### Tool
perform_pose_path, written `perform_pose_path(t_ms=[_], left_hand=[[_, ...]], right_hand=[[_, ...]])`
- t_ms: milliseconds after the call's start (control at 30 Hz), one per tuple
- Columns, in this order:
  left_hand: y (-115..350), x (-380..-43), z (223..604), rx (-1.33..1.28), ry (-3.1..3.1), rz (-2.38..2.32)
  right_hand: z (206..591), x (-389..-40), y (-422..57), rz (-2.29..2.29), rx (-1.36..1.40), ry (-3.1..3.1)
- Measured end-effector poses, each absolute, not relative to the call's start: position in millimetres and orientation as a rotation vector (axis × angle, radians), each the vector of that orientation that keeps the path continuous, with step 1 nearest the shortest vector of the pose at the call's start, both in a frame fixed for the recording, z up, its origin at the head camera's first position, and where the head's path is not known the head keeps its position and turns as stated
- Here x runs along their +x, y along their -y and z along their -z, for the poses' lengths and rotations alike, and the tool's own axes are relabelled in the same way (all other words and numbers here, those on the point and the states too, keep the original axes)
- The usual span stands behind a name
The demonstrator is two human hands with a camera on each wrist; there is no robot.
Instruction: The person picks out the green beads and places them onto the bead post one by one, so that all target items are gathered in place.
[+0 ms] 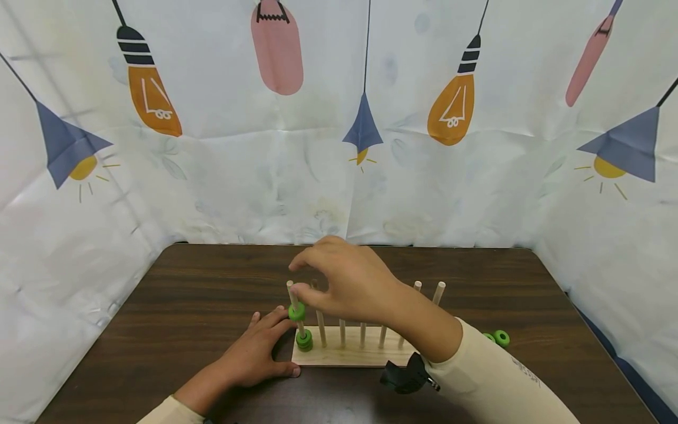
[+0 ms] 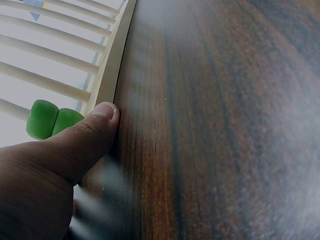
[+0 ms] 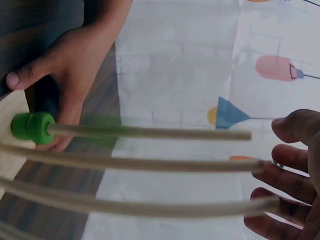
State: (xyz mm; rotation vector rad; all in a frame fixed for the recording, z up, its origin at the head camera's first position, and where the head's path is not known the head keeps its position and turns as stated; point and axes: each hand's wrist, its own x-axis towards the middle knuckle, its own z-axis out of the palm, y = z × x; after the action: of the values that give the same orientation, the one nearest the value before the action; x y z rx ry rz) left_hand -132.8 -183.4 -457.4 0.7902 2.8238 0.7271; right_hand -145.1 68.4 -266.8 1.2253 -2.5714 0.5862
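Observation:
A pale wooden peg board (image 1: 349, 356) with a row of upright pegs lies on the table. My left hand (image 1: 251, 356) grips its left end, thumb (image 2: 97, 120) against the front edge and fingers toward the back. Two green rings (image 3: 32, 127) sit stacked at the foot of the leftmost peg (image 1: 290, 288). Higher on that peg, another green ring (image 1: 296, 315) is partway down, smeared by motion in the right wrist view. My right hand (image 1: 352, 282) is over the left pegs, thumb and fingers spread apart beside the peg's top, holding nothing.
More loose green rings (image 1: 501, 338) lie on the dark table (image 1: 201, 282) right of the board, partly behind the right sleeve (image 1: 492, 377). A black camera mount (image 1: 405, 376) hangs at the right wrist. A printed curtain (image 1: 318, 176) encloses the table's far side.

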Motion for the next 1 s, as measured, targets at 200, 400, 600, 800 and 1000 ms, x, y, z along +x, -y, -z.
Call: perform_pose_path(t_ms=[200,400,600,800,1000], left_hand=[[182,-133,455,0.791,-2.833,-0.731],[182,-132,452,0.799,-2.836,-0.735],[182,-132,451,0.801,-2.835,-0.723],[183,-132,452,0.79,-2.835,-0.723],[183,-131,455,0.773,-2.832,-0.71]], right_hand=[[260,-142,-94,-0.551,1.127,2.615],[261,-143,-130,-0.538,1.037,2.602],[265,-141,-165,-0.538,0.945,2.594],[271,-138,-190,-0.509,0.862,2.609],[276,-131,-214,-0.503,0.813,2.591]])
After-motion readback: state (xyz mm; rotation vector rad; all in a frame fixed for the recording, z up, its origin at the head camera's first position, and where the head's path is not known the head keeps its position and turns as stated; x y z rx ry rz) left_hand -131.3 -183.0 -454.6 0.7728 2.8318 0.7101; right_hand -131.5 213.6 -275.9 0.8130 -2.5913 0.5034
